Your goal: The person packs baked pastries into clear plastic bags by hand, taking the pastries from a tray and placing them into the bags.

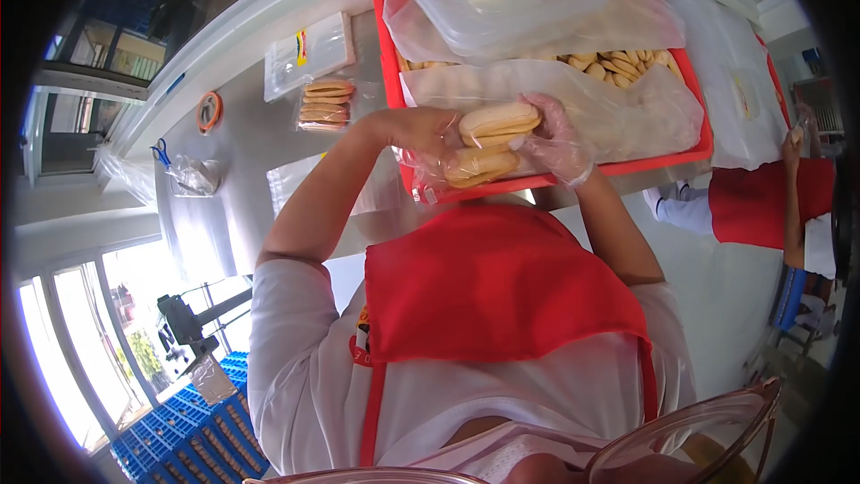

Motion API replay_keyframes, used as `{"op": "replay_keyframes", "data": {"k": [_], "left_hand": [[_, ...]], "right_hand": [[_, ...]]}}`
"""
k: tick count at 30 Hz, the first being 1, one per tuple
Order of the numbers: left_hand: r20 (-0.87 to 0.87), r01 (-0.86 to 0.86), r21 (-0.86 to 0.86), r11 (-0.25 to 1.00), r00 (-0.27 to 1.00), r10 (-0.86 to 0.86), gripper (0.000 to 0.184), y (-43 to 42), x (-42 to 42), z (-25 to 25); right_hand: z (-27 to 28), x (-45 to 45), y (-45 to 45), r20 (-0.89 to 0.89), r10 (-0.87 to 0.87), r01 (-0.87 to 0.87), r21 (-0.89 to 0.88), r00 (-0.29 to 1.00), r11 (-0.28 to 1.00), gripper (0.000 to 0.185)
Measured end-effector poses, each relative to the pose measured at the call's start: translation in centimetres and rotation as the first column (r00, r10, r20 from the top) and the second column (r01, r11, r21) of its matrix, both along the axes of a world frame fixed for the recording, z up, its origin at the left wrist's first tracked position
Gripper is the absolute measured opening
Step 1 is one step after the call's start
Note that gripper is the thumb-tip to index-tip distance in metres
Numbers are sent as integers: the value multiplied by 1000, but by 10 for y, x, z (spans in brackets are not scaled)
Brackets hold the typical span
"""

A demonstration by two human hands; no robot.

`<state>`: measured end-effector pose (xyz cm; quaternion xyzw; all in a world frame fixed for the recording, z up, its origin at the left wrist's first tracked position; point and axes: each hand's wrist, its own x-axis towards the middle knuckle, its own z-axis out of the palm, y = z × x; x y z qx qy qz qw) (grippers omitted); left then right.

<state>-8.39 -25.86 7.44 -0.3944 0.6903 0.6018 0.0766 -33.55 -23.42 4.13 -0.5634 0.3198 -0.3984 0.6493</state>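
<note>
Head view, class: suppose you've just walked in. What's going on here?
A person in a red apron holds pale, finger-shaped biscuits between both hands, over the near side of a red tray. The left hand is at one end, with clear plastic by it; the gloved right hand grips the other. More biscuits lie in the tray, partly covered by translucent sheets. A packet of biscuits lies beside it.

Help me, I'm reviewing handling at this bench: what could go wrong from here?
The stacked pale-golden oblong biscuits between the left hand and clear-gloved right hand might crack if squeezed hard, or slip apart. The translucent rectangular plastic container lying over the far side of the red plastic tray could slide onto the loose pale biscuits nearby.
</note>
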Motion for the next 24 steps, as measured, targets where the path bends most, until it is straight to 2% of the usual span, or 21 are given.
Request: {"op": "replay_keyframes", "data": {"k": [3, 6, 9, 12, 15, 18, 19, 20, 22, 23, 24], "left_hand": [[-275, -223, -7, 975, 938, 212, 68, 6, -3, -8], [-178, -139, -165, 977, 978, 109, 67, 5, -3, -2], [-265, -196, -72, 978, 949, 171, 66, 7, -4, -5], [-165, -246, -121, 962, 960, 225, 66, 10, -10, 2], [-148, -217, -174, 961, 970, 192, 66, 9, -11, 2], [-189, -262, -179, 948, 955, 229, 58, 9, -9, -4], [-146, -254, -202, 946, 963, 228, 54, 8, -9, -4], [-102, -246, -225, 943, 968, 228, 50, 8, -11, 2], [-61, -227, -253, 940, 974, 218, 45, 5, -12, 2], [-63, -218, -259, 941, 976, 209, 43, 3, -12, -2], [-66, -209, -265, 941, 978, 199, 42, 1, -12, -5]], "right_hand": [[-3, 5, -3, 42, 89, -92, 64, 995, 994, 64], [-6, 15, -2, -146, -53, 55, 10, 988, 998, 55], [-7, 20, -7, -267, -145, 139, -41, 953, 989, 37], [2, 26, -4, -329, -167, 210, 98, 929, 973, 24], [4, 27, -7, -278, -112, 174, 209, 954, 962, 24], [2, 20, -15, -189, -54, 115, 329, 981, 937, 22], [0, 21, -15, -282, -113, 96, -75, 953, 993, 21], [0, 23, -12, -339, -205, 27, -463, 918, 886, 20], [1, 30, 0, -303, -248, 45, -548, 920, 835, 18], [3, 37, 10, -235, -200, 136, -262, 951, 955, 17], [5, 41, 15, -152, -175, 186, 56, 973, 981, 17]]}}
